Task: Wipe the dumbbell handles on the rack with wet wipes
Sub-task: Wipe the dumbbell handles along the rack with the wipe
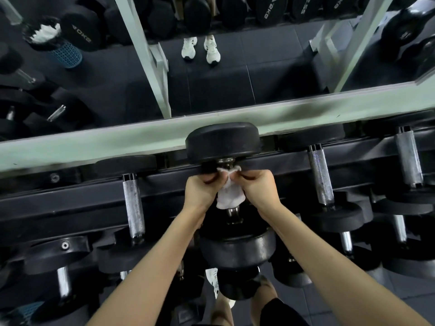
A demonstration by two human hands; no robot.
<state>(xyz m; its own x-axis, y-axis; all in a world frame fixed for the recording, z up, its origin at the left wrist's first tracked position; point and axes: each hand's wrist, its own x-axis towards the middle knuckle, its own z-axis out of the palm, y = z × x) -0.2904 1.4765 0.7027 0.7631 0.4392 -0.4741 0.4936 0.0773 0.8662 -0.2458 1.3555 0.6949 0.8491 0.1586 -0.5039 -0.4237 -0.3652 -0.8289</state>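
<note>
A black dumbbell [237,249] lies on the top shelf of the dark rack [70,201], its far head [223,142] against the mirror ledge. A white wet wipe [229,196] is wrapped round its chrome handle [233,214]. My left hand [202,189] and my right hand [255,187] both grip the wipe from either side, fingers curled over the handle's upper part. Most of the handle is hidden under the wipe and hands.
Other dumbbells with knurled handles [134,208] [321,175] [408,158] lie left and right on the same shelf. A mirror [235,74] behind the pale ledge [94,142] reflects white shoes, more weights and a blue perforated bin [67,55] with white wipes.
</note>
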